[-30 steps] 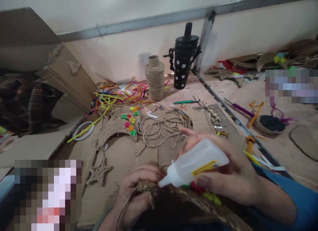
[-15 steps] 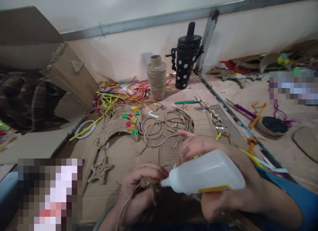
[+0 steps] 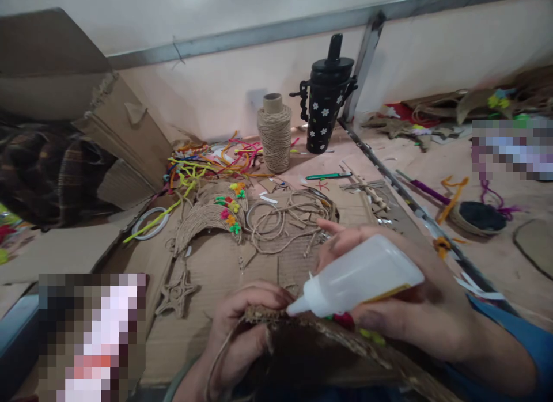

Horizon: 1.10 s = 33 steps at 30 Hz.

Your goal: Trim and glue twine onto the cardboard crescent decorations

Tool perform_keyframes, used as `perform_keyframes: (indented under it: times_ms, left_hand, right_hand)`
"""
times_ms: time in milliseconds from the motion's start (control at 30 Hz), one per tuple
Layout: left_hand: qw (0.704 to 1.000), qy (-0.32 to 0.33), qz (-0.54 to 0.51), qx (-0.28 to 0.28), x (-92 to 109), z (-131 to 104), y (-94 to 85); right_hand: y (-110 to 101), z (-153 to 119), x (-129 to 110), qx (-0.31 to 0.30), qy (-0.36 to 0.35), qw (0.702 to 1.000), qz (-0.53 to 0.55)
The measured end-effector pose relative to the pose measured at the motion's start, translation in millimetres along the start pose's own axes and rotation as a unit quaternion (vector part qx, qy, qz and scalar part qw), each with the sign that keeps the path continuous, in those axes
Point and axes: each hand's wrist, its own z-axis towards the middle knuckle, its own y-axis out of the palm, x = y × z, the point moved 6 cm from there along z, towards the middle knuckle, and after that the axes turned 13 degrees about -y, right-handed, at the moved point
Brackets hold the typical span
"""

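My right hand (image 3: 415,310) wraps the glue bottle (image 3: 363,274), its nozzle touching the top edge of the twine-covered cardboard piece (image 3: 311,344) that my left hand (image 3: 242,327) pinches closed, near me at the bottom of the view. Squeezing too hard, I judge, would run glue onto my left fingers (image 3: 259,295) just beside the tip. Beyond lies the cardboard mat (image 3: 211,269), bare nearby; farther off, the twine spool (image 3: 275,134), the black tumbler (image 3: 326,99) and loose pipe cleaners (image 3: 203,163) crowd the wall.
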Motion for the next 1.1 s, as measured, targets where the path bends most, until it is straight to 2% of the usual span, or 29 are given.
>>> perform_keyframes:
  times_ms: [100, 433, 600, 833, 1100]
  left_hand:
    - [0.999, 0.018, -0.022, -0.036, 5.0, 2.6, 5.7]
    - [0.999, 0.025, -0.017, -0.016, 0.8, 1.6, 4.9]
    - [0.999, 0.013, -0.013, -0.034, 1.8, 0.0, 6.6]
    - [0.999, 0.013, -0.009, -0.030, 5.0, 1.1, 7.0]
    - [0.998, 0.025, -0.023, -0.043, 4.6, 3.0, 8.9]
  right_hand:
    - [-2.3, 0.3, -0.2, 0.018, 0.005, 1.000, 0.007]
    - [0.7, -3.7, -2.3, -0.003, -0.045, 0.999, -0.014]
    - [0.6, -1.6, -6.4, -0.001, -0.057, 0.998, -0.034]
    - [0.1, 0.4, -9.5, 0.012, -0.075, 0.995, -0.057]
    - [-0.2, 4.1, -14.7, -0.002, -0.092, 0.992, -0.086]
